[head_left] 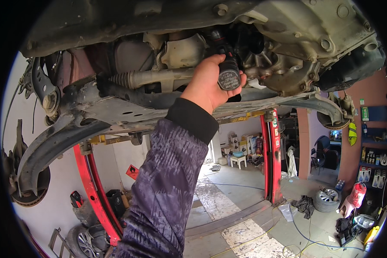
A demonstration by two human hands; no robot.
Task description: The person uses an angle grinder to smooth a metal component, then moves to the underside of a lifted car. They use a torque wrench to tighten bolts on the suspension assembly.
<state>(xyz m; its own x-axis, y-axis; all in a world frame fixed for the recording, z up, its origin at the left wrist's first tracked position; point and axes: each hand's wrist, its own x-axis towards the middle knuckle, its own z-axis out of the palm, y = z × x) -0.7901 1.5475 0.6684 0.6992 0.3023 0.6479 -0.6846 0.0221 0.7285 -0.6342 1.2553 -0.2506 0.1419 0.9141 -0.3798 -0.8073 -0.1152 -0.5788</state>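
My left hand (208, 81) reaches up from below, closed around a black cordless power tool (229, 71) with small red accents. The tool's labelled butt end points toward me. Its front reaches up among the engine parts, so what it touches there is hidden. My thumb lies along the near side and my fingertips show on the right. Just left of the tool is a pale metal heat shield (182, 50). To its right sits a ribbed metal casing (284, 73) with bolts. My right hand is not in view.
A raised car's subframe (129, 112) and curved control arm (51, 142) hang close around my arm. Red lift posts (271, 159) stand on both sides. Hoses and cables, a wheel (327, 200), a small white stool (238, 161) and stocked shelves (376, 165) are beyond.
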